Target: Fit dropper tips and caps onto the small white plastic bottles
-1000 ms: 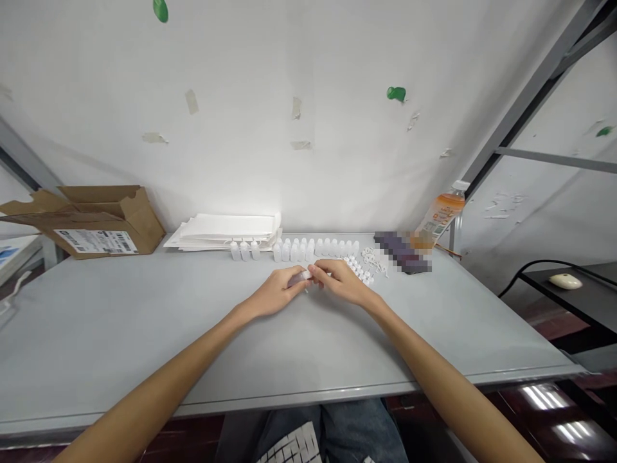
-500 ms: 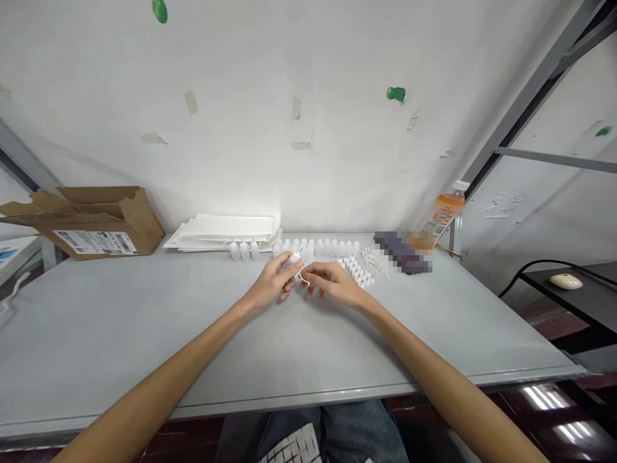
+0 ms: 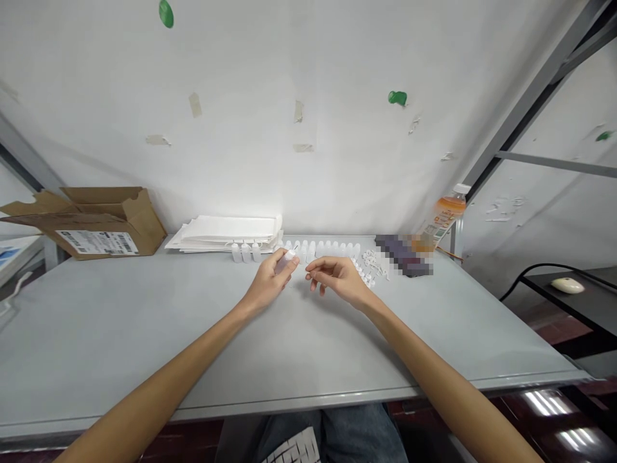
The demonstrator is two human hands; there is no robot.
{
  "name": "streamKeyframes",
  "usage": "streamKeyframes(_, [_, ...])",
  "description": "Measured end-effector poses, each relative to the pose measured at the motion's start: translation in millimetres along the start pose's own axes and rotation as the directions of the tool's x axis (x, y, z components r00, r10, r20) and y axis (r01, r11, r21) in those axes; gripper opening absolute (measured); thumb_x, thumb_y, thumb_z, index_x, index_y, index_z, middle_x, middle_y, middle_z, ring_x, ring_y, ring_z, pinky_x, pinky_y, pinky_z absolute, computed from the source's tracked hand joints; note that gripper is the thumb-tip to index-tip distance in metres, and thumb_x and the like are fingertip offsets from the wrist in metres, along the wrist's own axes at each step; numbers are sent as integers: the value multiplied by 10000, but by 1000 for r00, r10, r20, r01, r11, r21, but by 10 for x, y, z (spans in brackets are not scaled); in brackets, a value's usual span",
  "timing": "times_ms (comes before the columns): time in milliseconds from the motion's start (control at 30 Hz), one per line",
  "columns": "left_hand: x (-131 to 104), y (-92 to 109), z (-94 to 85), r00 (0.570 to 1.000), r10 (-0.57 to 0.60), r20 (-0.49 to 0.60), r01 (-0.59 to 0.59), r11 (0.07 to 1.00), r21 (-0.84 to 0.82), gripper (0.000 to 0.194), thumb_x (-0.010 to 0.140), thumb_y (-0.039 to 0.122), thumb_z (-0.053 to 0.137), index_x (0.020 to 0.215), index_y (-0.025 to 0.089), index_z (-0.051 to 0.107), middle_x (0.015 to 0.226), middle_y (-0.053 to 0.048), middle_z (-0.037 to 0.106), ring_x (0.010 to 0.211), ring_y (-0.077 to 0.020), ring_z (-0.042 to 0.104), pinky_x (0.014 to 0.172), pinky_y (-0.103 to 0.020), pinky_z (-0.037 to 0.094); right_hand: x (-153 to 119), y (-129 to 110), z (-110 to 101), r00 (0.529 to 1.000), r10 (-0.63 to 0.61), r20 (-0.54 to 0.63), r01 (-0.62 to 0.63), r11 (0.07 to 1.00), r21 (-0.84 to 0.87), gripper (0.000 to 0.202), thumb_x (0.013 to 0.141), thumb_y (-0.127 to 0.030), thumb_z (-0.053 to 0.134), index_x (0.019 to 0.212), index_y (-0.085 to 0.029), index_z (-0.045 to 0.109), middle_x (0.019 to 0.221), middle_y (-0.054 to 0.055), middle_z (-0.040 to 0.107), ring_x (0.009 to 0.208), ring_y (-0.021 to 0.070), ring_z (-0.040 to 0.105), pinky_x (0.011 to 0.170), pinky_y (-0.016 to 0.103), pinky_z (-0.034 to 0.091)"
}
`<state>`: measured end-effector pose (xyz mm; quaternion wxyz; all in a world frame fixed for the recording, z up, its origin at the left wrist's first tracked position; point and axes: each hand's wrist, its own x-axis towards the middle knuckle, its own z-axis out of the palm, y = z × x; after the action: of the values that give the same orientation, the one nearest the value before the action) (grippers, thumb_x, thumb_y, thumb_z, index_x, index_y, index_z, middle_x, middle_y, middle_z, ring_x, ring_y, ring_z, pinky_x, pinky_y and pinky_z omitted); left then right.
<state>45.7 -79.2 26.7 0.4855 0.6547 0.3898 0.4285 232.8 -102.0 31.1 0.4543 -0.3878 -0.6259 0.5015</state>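
Note:
My left hand [image 3: 264, 284] is closed around a small white dropper bottle [image 3: 290, 255], tilted, with a thin dark needle tip pointing up. Just to its right, my right hand [image 3: 343, 281] pinches thumb and forefinger together; whatever is between them is too small to make out. Behind the hands stands a row of small translucent bottles [image 3: 335, 249]. Three more bottles with white straps [image 3: 246, 253] stand left of it. White needle-tipped caps [image 3: 369, 280] lie beyond my right hand, partly hidden by it. Beside them is a scatter of small white strap pieces [image 3: 373, 260].
An open cardboard box [image 3: 103, 225] sits at the back left, next to a stack of white sheets [image 3: 224, 233]. At the back right are a blurred-out dark item [image 3: 402, 254] and a drink bottle [image 3: 443, 215]. A mouse [image 3: 567, 285] rests on a side shelf.
The curved white strap seen at my right fingertips no longer shows. My hands have drawn slightly apart, and the left still grips the dropper bottle.

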Motion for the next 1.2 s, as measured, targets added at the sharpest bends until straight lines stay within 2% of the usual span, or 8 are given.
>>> streamKeyframes(200, [-12,14,-3,1000,20,2,-21,999,40,322,895,482,534,778,201,427,561,72,357,476,-64,328,447,-188,297,10,-25,5,997,-39,-63,39,999,-4,227,733,-353,732,825,-150,690,756,42,651,631,153,642,468,251,507])
streamKeyframes(367, [-19,24,-2,1000,17,3,-17,998,59,333,885,492,540,771,202,422,565,72,372,468,-66,337,445,-193,297,8,-47,14,997,-44,-62,46,999,18,247,725,-381,748,797,-150,699,750,38,634,634,149,635,459,240,507])
streamKeyframes(700, [-42,20,16,997,18,70,-28,987,156,343,879,522,531,800,194,474,554,74,376,452,-73,333,448,-211,282,8,-76,-34,991,-74,-116,77,997,22,286,745,-437,735,784,-159,679,728,29,622,616,133,613,462,229,488])
streamKeyframes(867, [-61,-6,28,995,11,102,-24,991,133,395,915,566,429,872,188,538,593,57,369,495,-90,351,462,-219,286,9,-86,-37,988,-78,-135,79,997,5,291,763,-447,720,784,-162,664,716,23,593,623,137,611,462,231,479])
streamKeyframes(1067, [-78,12,43,994,52,99,-74,969,237,370,920,521,441,899,188,602,570,47,412,504,-105,341,480,-228,278,4,-97,-25,985,-101,-139,102,995,-1,298,761,-461,718,805,-172,655,778,42,614,734,173,644,475,232,509])
streamKeyframes(1200, [-75,12,41,994,69,84,-87,967,241,354,917,505,455,901,189,613,592,37,468,535,-115,385,505,-232,304,-3,-108,-18,990,-73,-118,79,996,47,306,746,-459,732,804,-171,644,802,48,631,783,208,682,503,257,547])
